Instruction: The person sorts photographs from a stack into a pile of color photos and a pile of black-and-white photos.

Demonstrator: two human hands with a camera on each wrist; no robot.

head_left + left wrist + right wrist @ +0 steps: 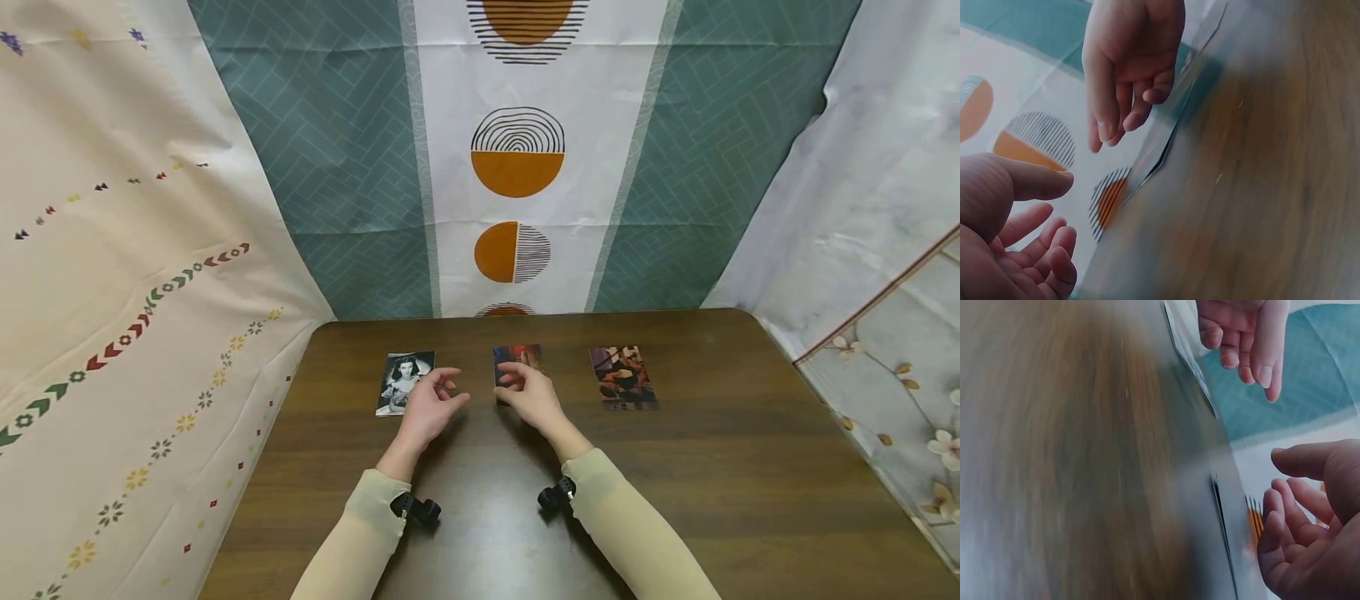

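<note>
Three picture cards lie in a row on the brown wooden table [480, 500]. At the left is a black-and-white portrait card [399, 379]; a red and blue card [519, 355] lies in the middle, and a dark card with warm colours [624, 379] at the right. My left hand [431, 404] is beside the portrait card, overlapping its right edge in the head view, fingers loosely bent and holding nothing. Over the middle card hangs my right hand [531, 396], hiding most of it. Its fingers are relaxed, with a gap between thumb and fingertips [1285, 459].
A patterned cloth [517, 175] with orange and striped circles hangs behind the table's far edge. Pale embroidered fabric [150, 333] borders the left, and a white floral cloth [885, 333] the right. Each wrist carries a small black camera [555, 496].
</note>
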